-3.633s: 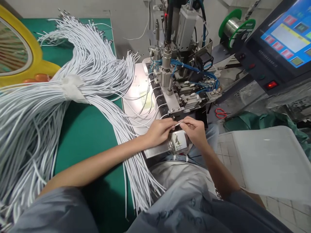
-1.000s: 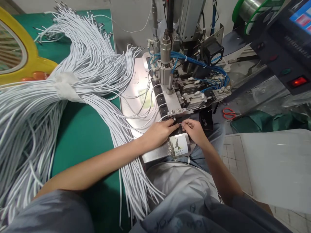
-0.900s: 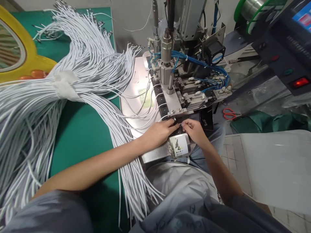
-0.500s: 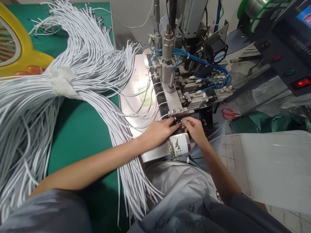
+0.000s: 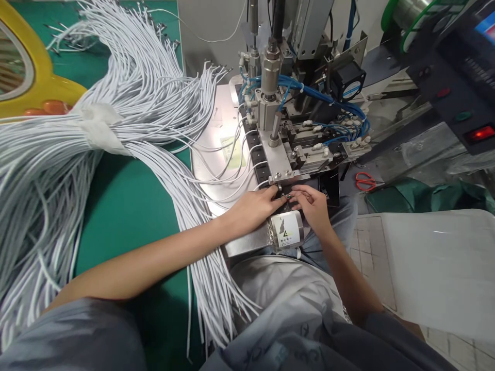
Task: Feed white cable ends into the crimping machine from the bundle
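Note:
At the front end of the machine's black clamp strip (image 5: 262,161), my two hands nearly meet. My left hand (image 5: 255,207) rests there with its fingers bent, one fingertip by the strip and another by a small shiny metal piece (image 5: 289,196). Whatever lies beneath those fingers is hidden. My right hand (image 5: 314,207) comes in from the other side, its fingers bent together at the same metal piece, too small to name. Several white cables (image 5: 232,181) run from the bundle into the strip. Just below my hands is a clear container with a white label (image 5: 286,230).
A large bundle of white cables (image 5: 147,103), tied with a white wrap (image 5: 102,128), covers much of the green mat (image 5: 124,206). The soldering-type machine (image 5: 269,108) stands ahead. Red-handled scissors (image 5: 364,181) and a white bin (image 5: 436,263) are to the right.
My right hand's fingers have shifted slightly at the metal piece and look a little straighter. My left hand stays in place. The view has moved very slightly.

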Motion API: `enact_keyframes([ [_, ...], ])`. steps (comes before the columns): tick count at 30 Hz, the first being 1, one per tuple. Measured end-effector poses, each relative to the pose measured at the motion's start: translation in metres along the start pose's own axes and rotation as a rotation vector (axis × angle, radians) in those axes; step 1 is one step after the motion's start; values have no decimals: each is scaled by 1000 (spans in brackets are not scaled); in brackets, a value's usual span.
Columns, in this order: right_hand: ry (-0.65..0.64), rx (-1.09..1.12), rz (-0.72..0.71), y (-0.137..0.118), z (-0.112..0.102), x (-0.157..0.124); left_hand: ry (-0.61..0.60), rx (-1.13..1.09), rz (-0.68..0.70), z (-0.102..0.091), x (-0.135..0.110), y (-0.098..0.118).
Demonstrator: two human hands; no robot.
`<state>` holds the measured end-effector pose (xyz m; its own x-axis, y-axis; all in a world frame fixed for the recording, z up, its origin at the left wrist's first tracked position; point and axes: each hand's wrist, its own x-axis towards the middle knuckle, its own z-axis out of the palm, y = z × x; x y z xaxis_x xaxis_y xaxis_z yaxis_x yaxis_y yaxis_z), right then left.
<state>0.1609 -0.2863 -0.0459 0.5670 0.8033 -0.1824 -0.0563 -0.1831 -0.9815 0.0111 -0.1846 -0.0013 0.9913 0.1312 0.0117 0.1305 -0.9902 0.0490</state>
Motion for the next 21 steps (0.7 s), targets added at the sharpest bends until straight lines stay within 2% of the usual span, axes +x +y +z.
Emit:
enact_keyframes([
  [6,-126,-50,92,-2,2,10,-27,21,-31,-4,1,4],
  [12,-230,-151,-6,7,1,14,-62,92,-48,-18,-6,9],
  [14,-176,-244,-74,7,-3,16,-81,100,-78,-23,-7,10],
  [17,71,-373,-197,-2,-10,5,-104,89,-106,-25,-8,10],
  [19,227,-383,-279,-11,-11,-16,-109,104,-143,-24,-7,9],
  [21,266,-351,-337,-19,-4,-46,-89,138,-218,-21,-6,8],
])
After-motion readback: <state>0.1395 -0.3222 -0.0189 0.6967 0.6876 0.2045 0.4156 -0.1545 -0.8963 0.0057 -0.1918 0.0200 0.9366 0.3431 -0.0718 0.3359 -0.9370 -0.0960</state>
